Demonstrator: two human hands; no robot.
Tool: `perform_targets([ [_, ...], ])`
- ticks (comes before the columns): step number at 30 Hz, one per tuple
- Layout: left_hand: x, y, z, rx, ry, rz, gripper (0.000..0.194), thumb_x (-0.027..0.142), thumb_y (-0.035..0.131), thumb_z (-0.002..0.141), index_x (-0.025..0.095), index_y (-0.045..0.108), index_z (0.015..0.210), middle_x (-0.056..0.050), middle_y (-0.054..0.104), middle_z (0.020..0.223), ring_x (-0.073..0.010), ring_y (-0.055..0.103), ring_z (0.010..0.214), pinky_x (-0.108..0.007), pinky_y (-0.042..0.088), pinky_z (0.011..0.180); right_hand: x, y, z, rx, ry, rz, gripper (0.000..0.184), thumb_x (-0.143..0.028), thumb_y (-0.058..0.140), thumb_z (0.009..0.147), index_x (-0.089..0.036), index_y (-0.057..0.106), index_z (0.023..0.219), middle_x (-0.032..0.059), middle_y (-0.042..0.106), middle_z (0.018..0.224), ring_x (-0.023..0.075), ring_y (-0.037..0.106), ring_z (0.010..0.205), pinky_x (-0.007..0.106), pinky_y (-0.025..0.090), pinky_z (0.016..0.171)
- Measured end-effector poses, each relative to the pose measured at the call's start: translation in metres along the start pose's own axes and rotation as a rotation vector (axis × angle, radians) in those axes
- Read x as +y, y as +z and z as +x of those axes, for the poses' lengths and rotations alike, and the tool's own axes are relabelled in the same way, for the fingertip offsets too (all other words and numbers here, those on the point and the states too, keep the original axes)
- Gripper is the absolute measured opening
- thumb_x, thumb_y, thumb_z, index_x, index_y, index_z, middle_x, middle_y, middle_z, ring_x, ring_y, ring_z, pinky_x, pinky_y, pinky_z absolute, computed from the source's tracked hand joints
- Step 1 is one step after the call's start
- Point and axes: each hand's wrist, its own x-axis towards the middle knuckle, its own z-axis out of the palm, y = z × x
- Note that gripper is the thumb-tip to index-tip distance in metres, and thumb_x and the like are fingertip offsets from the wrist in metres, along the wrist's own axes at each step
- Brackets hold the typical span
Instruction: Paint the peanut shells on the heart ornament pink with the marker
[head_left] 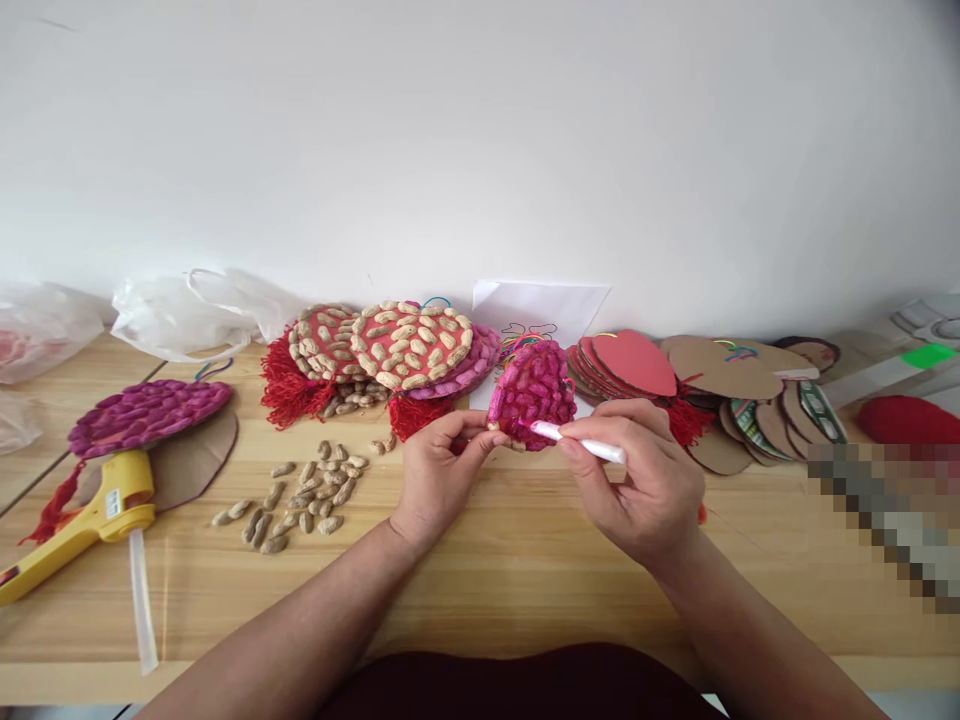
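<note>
My left hand [442,470] pinches the lower left edge of a peanut-covered craft piece [531,385], held up above the table. Most of its peanuts are coloured magenta, while a few along the bottom edge look pale. In my right hand [645,480] is a white marker [604,451], gripped like a pen. Its pink tip meets the peanuts near the lower right of the piece. Behind the piece lie tangled coloured strings [517,343] on white paper [541,303].
Loose peanuts [307,495] lie left of my hands. Farther left are a yellow glue gun [124,495] and a magenta peanut piece [154,412]. Finished-looking peanut pieces with red tassels [411,345] stand behind. Red heart-shaped cardboard [630,362] and brown cutouts [724,368] are stacked at right, near red yarn [907,420].
</note>
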Motion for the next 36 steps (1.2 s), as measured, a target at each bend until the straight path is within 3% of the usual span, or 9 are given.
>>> perform_targets([
  [11, -0.0019, 0.0003, 0.0010, -0.001, -0.047, -0.065, 0.029, 0.042, 0.083, 0.076, 0.017, 0.076, 0.088, -0.007, 0.080, 0.083, -0.0196, 0.074, 0.073, -0.029, 0.060, 0.069, 0.0041, 0.0007, 0.0002, -0.012, 0.055, 0.010, 0.016, -0.015, 0.071, 0.086, -0.023, 0.069, 0.100, 0.0022, 0.073, 0.084, 0.0202, 0.064, 0.088, 0.036, 0.052, 0.079],
  [20, -0.0015, -0.0009, 0.0030, -0.014, -0.148, -0.122, 0.031, 0.044, 0.084, 0.074, 0.018, 0.074, 0.086, -0.005, 0.078, 0.078, -0.0165, 0.069, 0.063, -0.026, 0.054, 0.056, 0.0064, 0.0001, 0.0002, -0.017, 0.142, 0.078, 0.012, -0.017, 0.070, 0.088, -0.023, 0.070, 0.098, 0.0027, 0.070, 0.085, 0.0194, 0.064, 0.085, 0.036, 0.053, 0.079],
  [26, -0.0004, -0.0010, 0.0037, -0.015, -0.165, -0.155, 0.031, 0.044, 0.084, 0.073, 0.018, 0.075, 0.086, -0.004, 0.076, 0.074, -0.0152, 0.066, 0.060, -0.026, 0.053, 0.056, 0.0070, -0.0010, 0.0007, 0.012, 0.173, 0.120, 0.012, -0.017, 0.069, 0.088, -0.024, 0.071, 0.098, 0.0032, 0.070, 0.086, 0.0200, 0.064, 0.088, 0.037, 0.053, 0.079],
  [36, 0.0002, -0.0009, 0.0036, -0.012, -0.205, -0.202, 0.035, 0.044, 0.087, 0.070, 0.016, 0.075, 0.086, -0.004, 0.077, 0.077, -0.0156, 0.068, 0.067, -0.025, 0.053, 0.061, 0.0074, 0.0018, -0.0019, 0.008, 0.111, 0.055, 0.015, -0.016, 0.071, 0.087, -0.024, 0.070, 0.100, 0.0031, 0.071, 0.086, 0.0203, 0.063, 0.089, 0.038, 0.051, 0.079],
])
